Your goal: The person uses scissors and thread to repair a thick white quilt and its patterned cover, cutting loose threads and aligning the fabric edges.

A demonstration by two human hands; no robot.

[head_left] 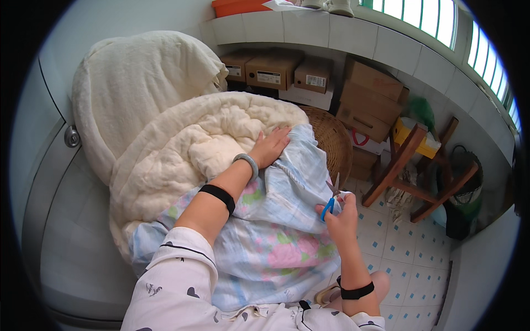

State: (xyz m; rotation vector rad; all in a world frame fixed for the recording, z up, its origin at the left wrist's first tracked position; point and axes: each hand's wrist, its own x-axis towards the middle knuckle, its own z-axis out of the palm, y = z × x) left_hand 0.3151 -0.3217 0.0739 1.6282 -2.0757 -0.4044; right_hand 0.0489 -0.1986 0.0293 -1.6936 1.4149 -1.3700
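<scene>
My left hand (271, 147) lies flat with fingers stretched out, pressing at the border between a thick cream quilt filling (165, 149) and a thin light-blue fabric cover (248, 265) with pink and green flowers. At the right edge of the cover, my right hand (342, 219) is closed around a pair of scissors (329, 207) with blue handles. The blades point up and away from me and stand a little apart. Near them the cover's edge is bunched; whether the fingers also pinch it I cannot tell.
A cream-covered rounded bulk (138, 77) stands behind the filling. Next to the filling sits a wicker basket (337, 140). Cardboard boxes (274, 69) fill the space under a tiled ledge (353, 36). Wooden stool legs (395, 165) stick up at the right; a door with a knob (72, 136) is left.
</scene>
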